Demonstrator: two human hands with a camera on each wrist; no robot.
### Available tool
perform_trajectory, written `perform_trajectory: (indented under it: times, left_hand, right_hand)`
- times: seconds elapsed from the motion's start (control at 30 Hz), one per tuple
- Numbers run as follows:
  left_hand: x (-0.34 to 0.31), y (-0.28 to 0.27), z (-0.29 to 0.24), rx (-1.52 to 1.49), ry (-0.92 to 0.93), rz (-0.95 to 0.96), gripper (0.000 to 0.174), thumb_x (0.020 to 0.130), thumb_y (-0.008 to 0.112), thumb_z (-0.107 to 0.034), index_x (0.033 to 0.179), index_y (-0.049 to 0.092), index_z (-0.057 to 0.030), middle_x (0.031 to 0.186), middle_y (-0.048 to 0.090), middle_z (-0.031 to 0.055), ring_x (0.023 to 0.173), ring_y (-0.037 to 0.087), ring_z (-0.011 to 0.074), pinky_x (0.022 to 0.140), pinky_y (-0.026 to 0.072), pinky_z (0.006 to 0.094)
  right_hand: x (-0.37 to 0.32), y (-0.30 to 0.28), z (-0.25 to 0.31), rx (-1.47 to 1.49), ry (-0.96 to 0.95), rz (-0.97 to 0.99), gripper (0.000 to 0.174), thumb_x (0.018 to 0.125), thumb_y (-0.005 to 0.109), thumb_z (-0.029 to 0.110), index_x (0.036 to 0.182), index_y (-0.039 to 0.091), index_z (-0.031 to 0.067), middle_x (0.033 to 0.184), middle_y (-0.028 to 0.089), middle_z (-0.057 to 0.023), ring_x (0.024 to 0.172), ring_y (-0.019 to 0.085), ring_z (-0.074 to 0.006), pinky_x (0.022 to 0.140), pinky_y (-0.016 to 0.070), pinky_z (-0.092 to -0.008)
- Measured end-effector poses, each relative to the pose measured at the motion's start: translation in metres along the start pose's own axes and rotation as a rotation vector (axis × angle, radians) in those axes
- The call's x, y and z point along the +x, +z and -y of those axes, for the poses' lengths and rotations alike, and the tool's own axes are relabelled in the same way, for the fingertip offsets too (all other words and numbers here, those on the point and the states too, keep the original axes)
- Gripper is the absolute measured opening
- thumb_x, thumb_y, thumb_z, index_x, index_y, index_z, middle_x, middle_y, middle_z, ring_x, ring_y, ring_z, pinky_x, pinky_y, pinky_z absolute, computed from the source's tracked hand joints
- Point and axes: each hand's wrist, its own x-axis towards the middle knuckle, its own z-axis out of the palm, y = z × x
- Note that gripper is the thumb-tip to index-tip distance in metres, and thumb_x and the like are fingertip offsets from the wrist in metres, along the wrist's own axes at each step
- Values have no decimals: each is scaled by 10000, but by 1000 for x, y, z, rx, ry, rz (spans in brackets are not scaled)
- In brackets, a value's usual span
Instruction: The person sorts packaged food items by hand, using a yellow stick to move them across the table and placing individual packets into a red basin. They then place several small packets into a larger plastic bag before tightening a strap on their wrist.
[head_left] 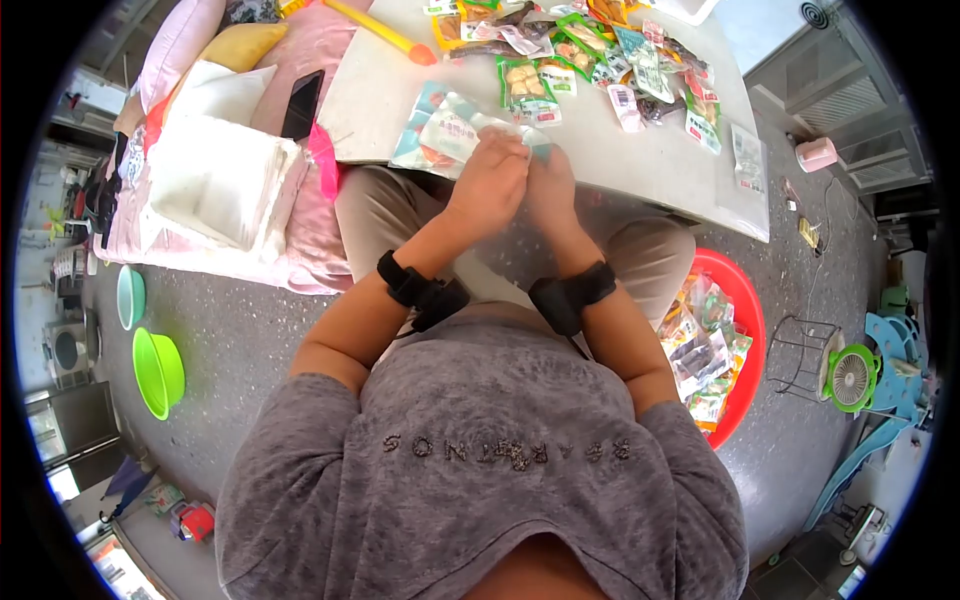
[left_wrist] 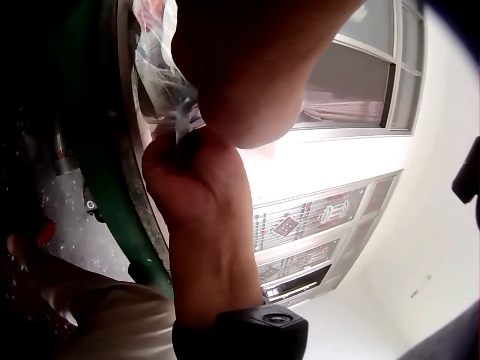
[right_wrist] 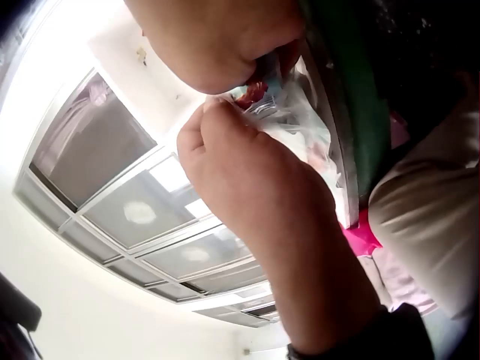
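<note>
A pale blue and white food packet (head_left: pixel 447 130) with printed lettering lies at the near edge of the table (head_left: pixel 660 165). My left hand (head_left: pixel 492 180) pinches its right-hand end, where clear, crinkled plastic (right_wrist: pixel 281 112) shows in the right wrist view. Close against it, my right hand (head_left: pixel 552 190) has its fingers curled on the same plastic. In the left wrist view the right hand (left_wrist: pixel 199 180) pinches a clear strip of the packet, just below my left hand (left_wrist: pixel 255 90). The knuckles hide most of the gripped end.
Several snack packets (head_left: pixel 525 85) lie heaped across the far side. A yellow stick with an orange end (head_left: pixel 395 40) rests back left, a clear bag (head_left: pixel 748 160) at the right edge. Beside my right leg stands a red basin (head_left: pixel 750 300) of packets. A phone (head_left: pixel 302 105) lies left.
</note>
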Motion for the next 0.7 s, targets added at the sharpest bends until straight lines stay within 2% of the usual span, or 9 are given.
perform_trajectory:
  times: [0.03,0.1,0.17,0.23,0.27,0.47,0.57,0.67,0.7]
  left_hand:
    - [1,-1,-2,-24,-25,-21,93,698,499,33,786,488,7,903,492,159,905,479,335,802,389,394]
    - [0,-3,-2,-26,-51,-38,93,701,505,25,791,489,8,906,493,160,913,479,334,819,376,405]
    - [-4,-5,-1,17,-51,-22,94,704,513,14,795,490,8,915,496,160,924,479,330,836,360,418]
    - [-6,-6,-5,35,-68,-9,106,707,519,6,810,493,7,933,500,164,943,476,328,851,347,424]
    - [-6,-7,-6,46,-74,-4,113,708,521,1,817,494,7,942,502,166,952,475,326,858,341,428]
    - [-7,-2,-3,83,1,15,151,721,503,-19,867,480,10,964,509,163,976,472,323,872,335,429]
    - [2,-5,-8,126,0,40,145,731,490,-40,865,472,10,970,512,156,975,474,320,876,334,431]
    - [3,-4,-1,118,11,135,133,735,483,-53,852,474,10,972,515,158,969,475,321,873,336,432]
    - [2,-3,-1,110,1,127,130,733,486,-50,847,475,9,971,516,161,965,476,321,872,338,433]
  right_hand:
    - [-2,-2,4,65,-27,64,185,801,449,126,949,504,30,834,539,-43,727,518,-131,613,429,-247]
    - [-7,-7,19,92,95,132,184,799,461,151,925,518,30,799,543,-36,685,514,-116,576,424,-234]
    - [-15,-16,48,14,395,132,180,796,473,171,889,536,31,756,549,-29,626,506,-95,524,412,-211]
    - [-20,-26,60,-128,420,214,174,796,478,180,864,542,33,718,543,-21,573,492,-82,477,388,-190]
    - [-20,-28,62,-199,429,257,172,795,481,184,852,545,34,699,540,-17,547,486,-76,454,376,-179]
    - [-14,-24,32,50,430,200,159,790,468,147,850,551,26,653,529,-18,475,441,-64,393,326,-171]
    - [-10,-9,47,86,340,186,133,771,452,100,829,548,28,615,518,-26,459,431,-69,387,322,-180]
    - [-7,-5,48,-78,144,204,171,755,436,153,686,526,26,548,463,-5,445,392,-60,385,286,-202]
    - [-6,-7,49,-104,228,204,142,759,441,136,706,520,31,562,476,-13,450,408,-69,384,298,-199]
